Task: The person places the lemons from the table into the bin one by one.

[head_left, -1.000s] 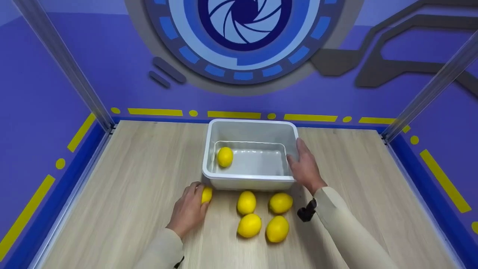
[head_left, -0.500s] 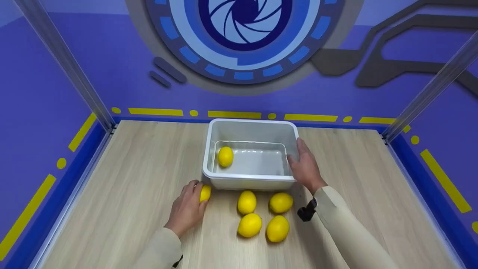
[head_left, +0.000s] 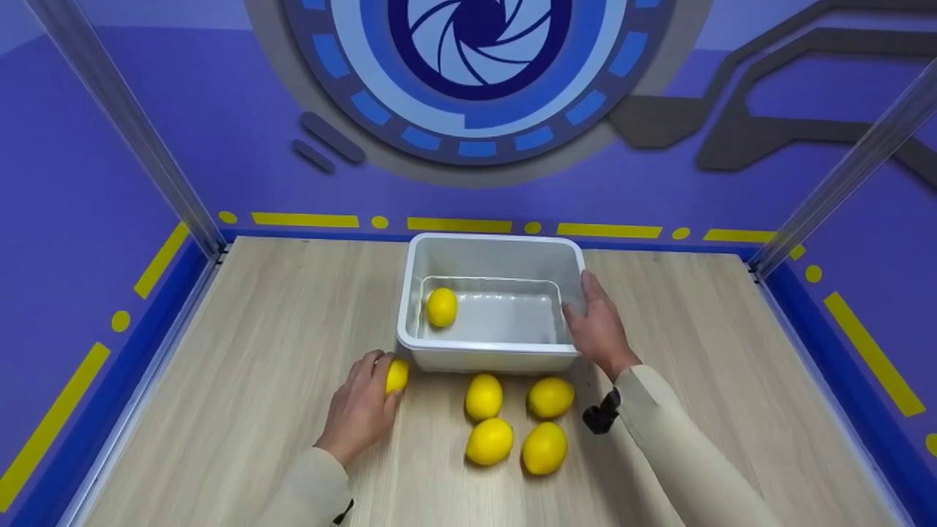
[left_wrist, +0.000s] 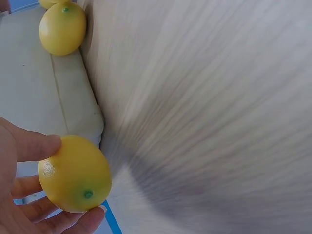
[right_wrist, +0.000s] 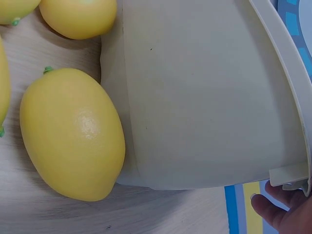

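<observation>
My left hand point(head_left: 359, 410) grips a yellow lemon point(head_left: 397, 376) off the front left corner of a white plastic bin point(head_left: 494, 359). In the left wrist view the thumb lies on one side of that lemon point(left_wrist: 74, 175) and the fingertips on the other, its green stem tip showing. At the bin's right side, my right hand point(head_left: 602, 329) holds the rim, thumb over the inner wall and fingers outside. The right wrist view catches those fingers point(right_wrist: 267, 209) just under the rim. One lemon point(head_left: 441, 307) lies inside the bin, towards its left end.
Several lemons stand in a cluster before the bin, two near its front wall, a left one point(head_left: 483, 397) and a right one point(head_left: 550, 397). Closer to me are another lemon point(head_left: 490, 442) and its neighbour point(head_left: 544, 449). Purple panels point(head_left: 315, 190) wall in the wooden table point(head_left: 278, 329).
My left hand has shifted slightly left with the lemon, a little away from the bin's corner. The right hand, the bin and the other lemons have stayed in place.
</observation>
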### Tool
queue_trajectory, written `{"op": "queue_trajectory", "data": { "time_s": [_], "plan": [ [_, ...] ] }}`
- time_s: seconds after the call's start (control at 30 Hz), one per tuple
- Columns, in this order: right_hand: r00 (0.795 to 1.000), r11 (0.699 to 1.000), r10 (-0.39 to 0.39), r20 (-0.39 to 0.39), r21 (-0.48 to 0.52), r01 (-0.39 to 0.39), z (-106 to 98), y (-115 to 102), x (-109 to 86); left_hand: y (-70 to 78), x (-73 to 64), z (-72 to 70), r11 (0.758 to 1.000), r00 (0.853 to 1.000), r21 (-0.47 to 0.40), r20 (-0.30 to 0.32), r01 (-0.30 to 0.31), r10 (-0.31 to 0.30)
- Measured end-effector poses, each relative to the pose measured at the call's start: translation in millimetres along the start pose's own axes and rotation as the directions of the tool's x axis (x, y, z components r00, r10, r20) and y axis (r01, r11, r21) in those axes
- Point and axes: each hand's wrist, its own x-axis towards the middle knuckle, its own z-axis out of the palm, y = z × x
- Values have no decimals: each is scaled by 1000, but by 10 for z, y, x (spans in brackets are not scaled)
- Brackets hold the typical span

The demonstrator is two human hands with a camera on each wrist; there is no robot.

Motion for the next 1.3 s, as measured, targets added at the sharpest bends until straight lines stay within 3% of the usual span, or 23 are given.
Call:
{"op": "queue_trajectory", "data": {
  "time_s": [0.3,0.83,1.3],
  "plan": [
    [1000,1000,-1,-3,4,1,-3,-4,-5,-8,20,-63,1000,1000,1,-28,-10,10],
    [1000,1000,16,6,4,-16,13,5,-14,17,74,-218,997,997,-35,-41,65,-66],
    [1000,1000,22,0,-2,-22,-3,-10,-14,19,115,-310,996,995,-51,-64,75,-78]
  ]
}}
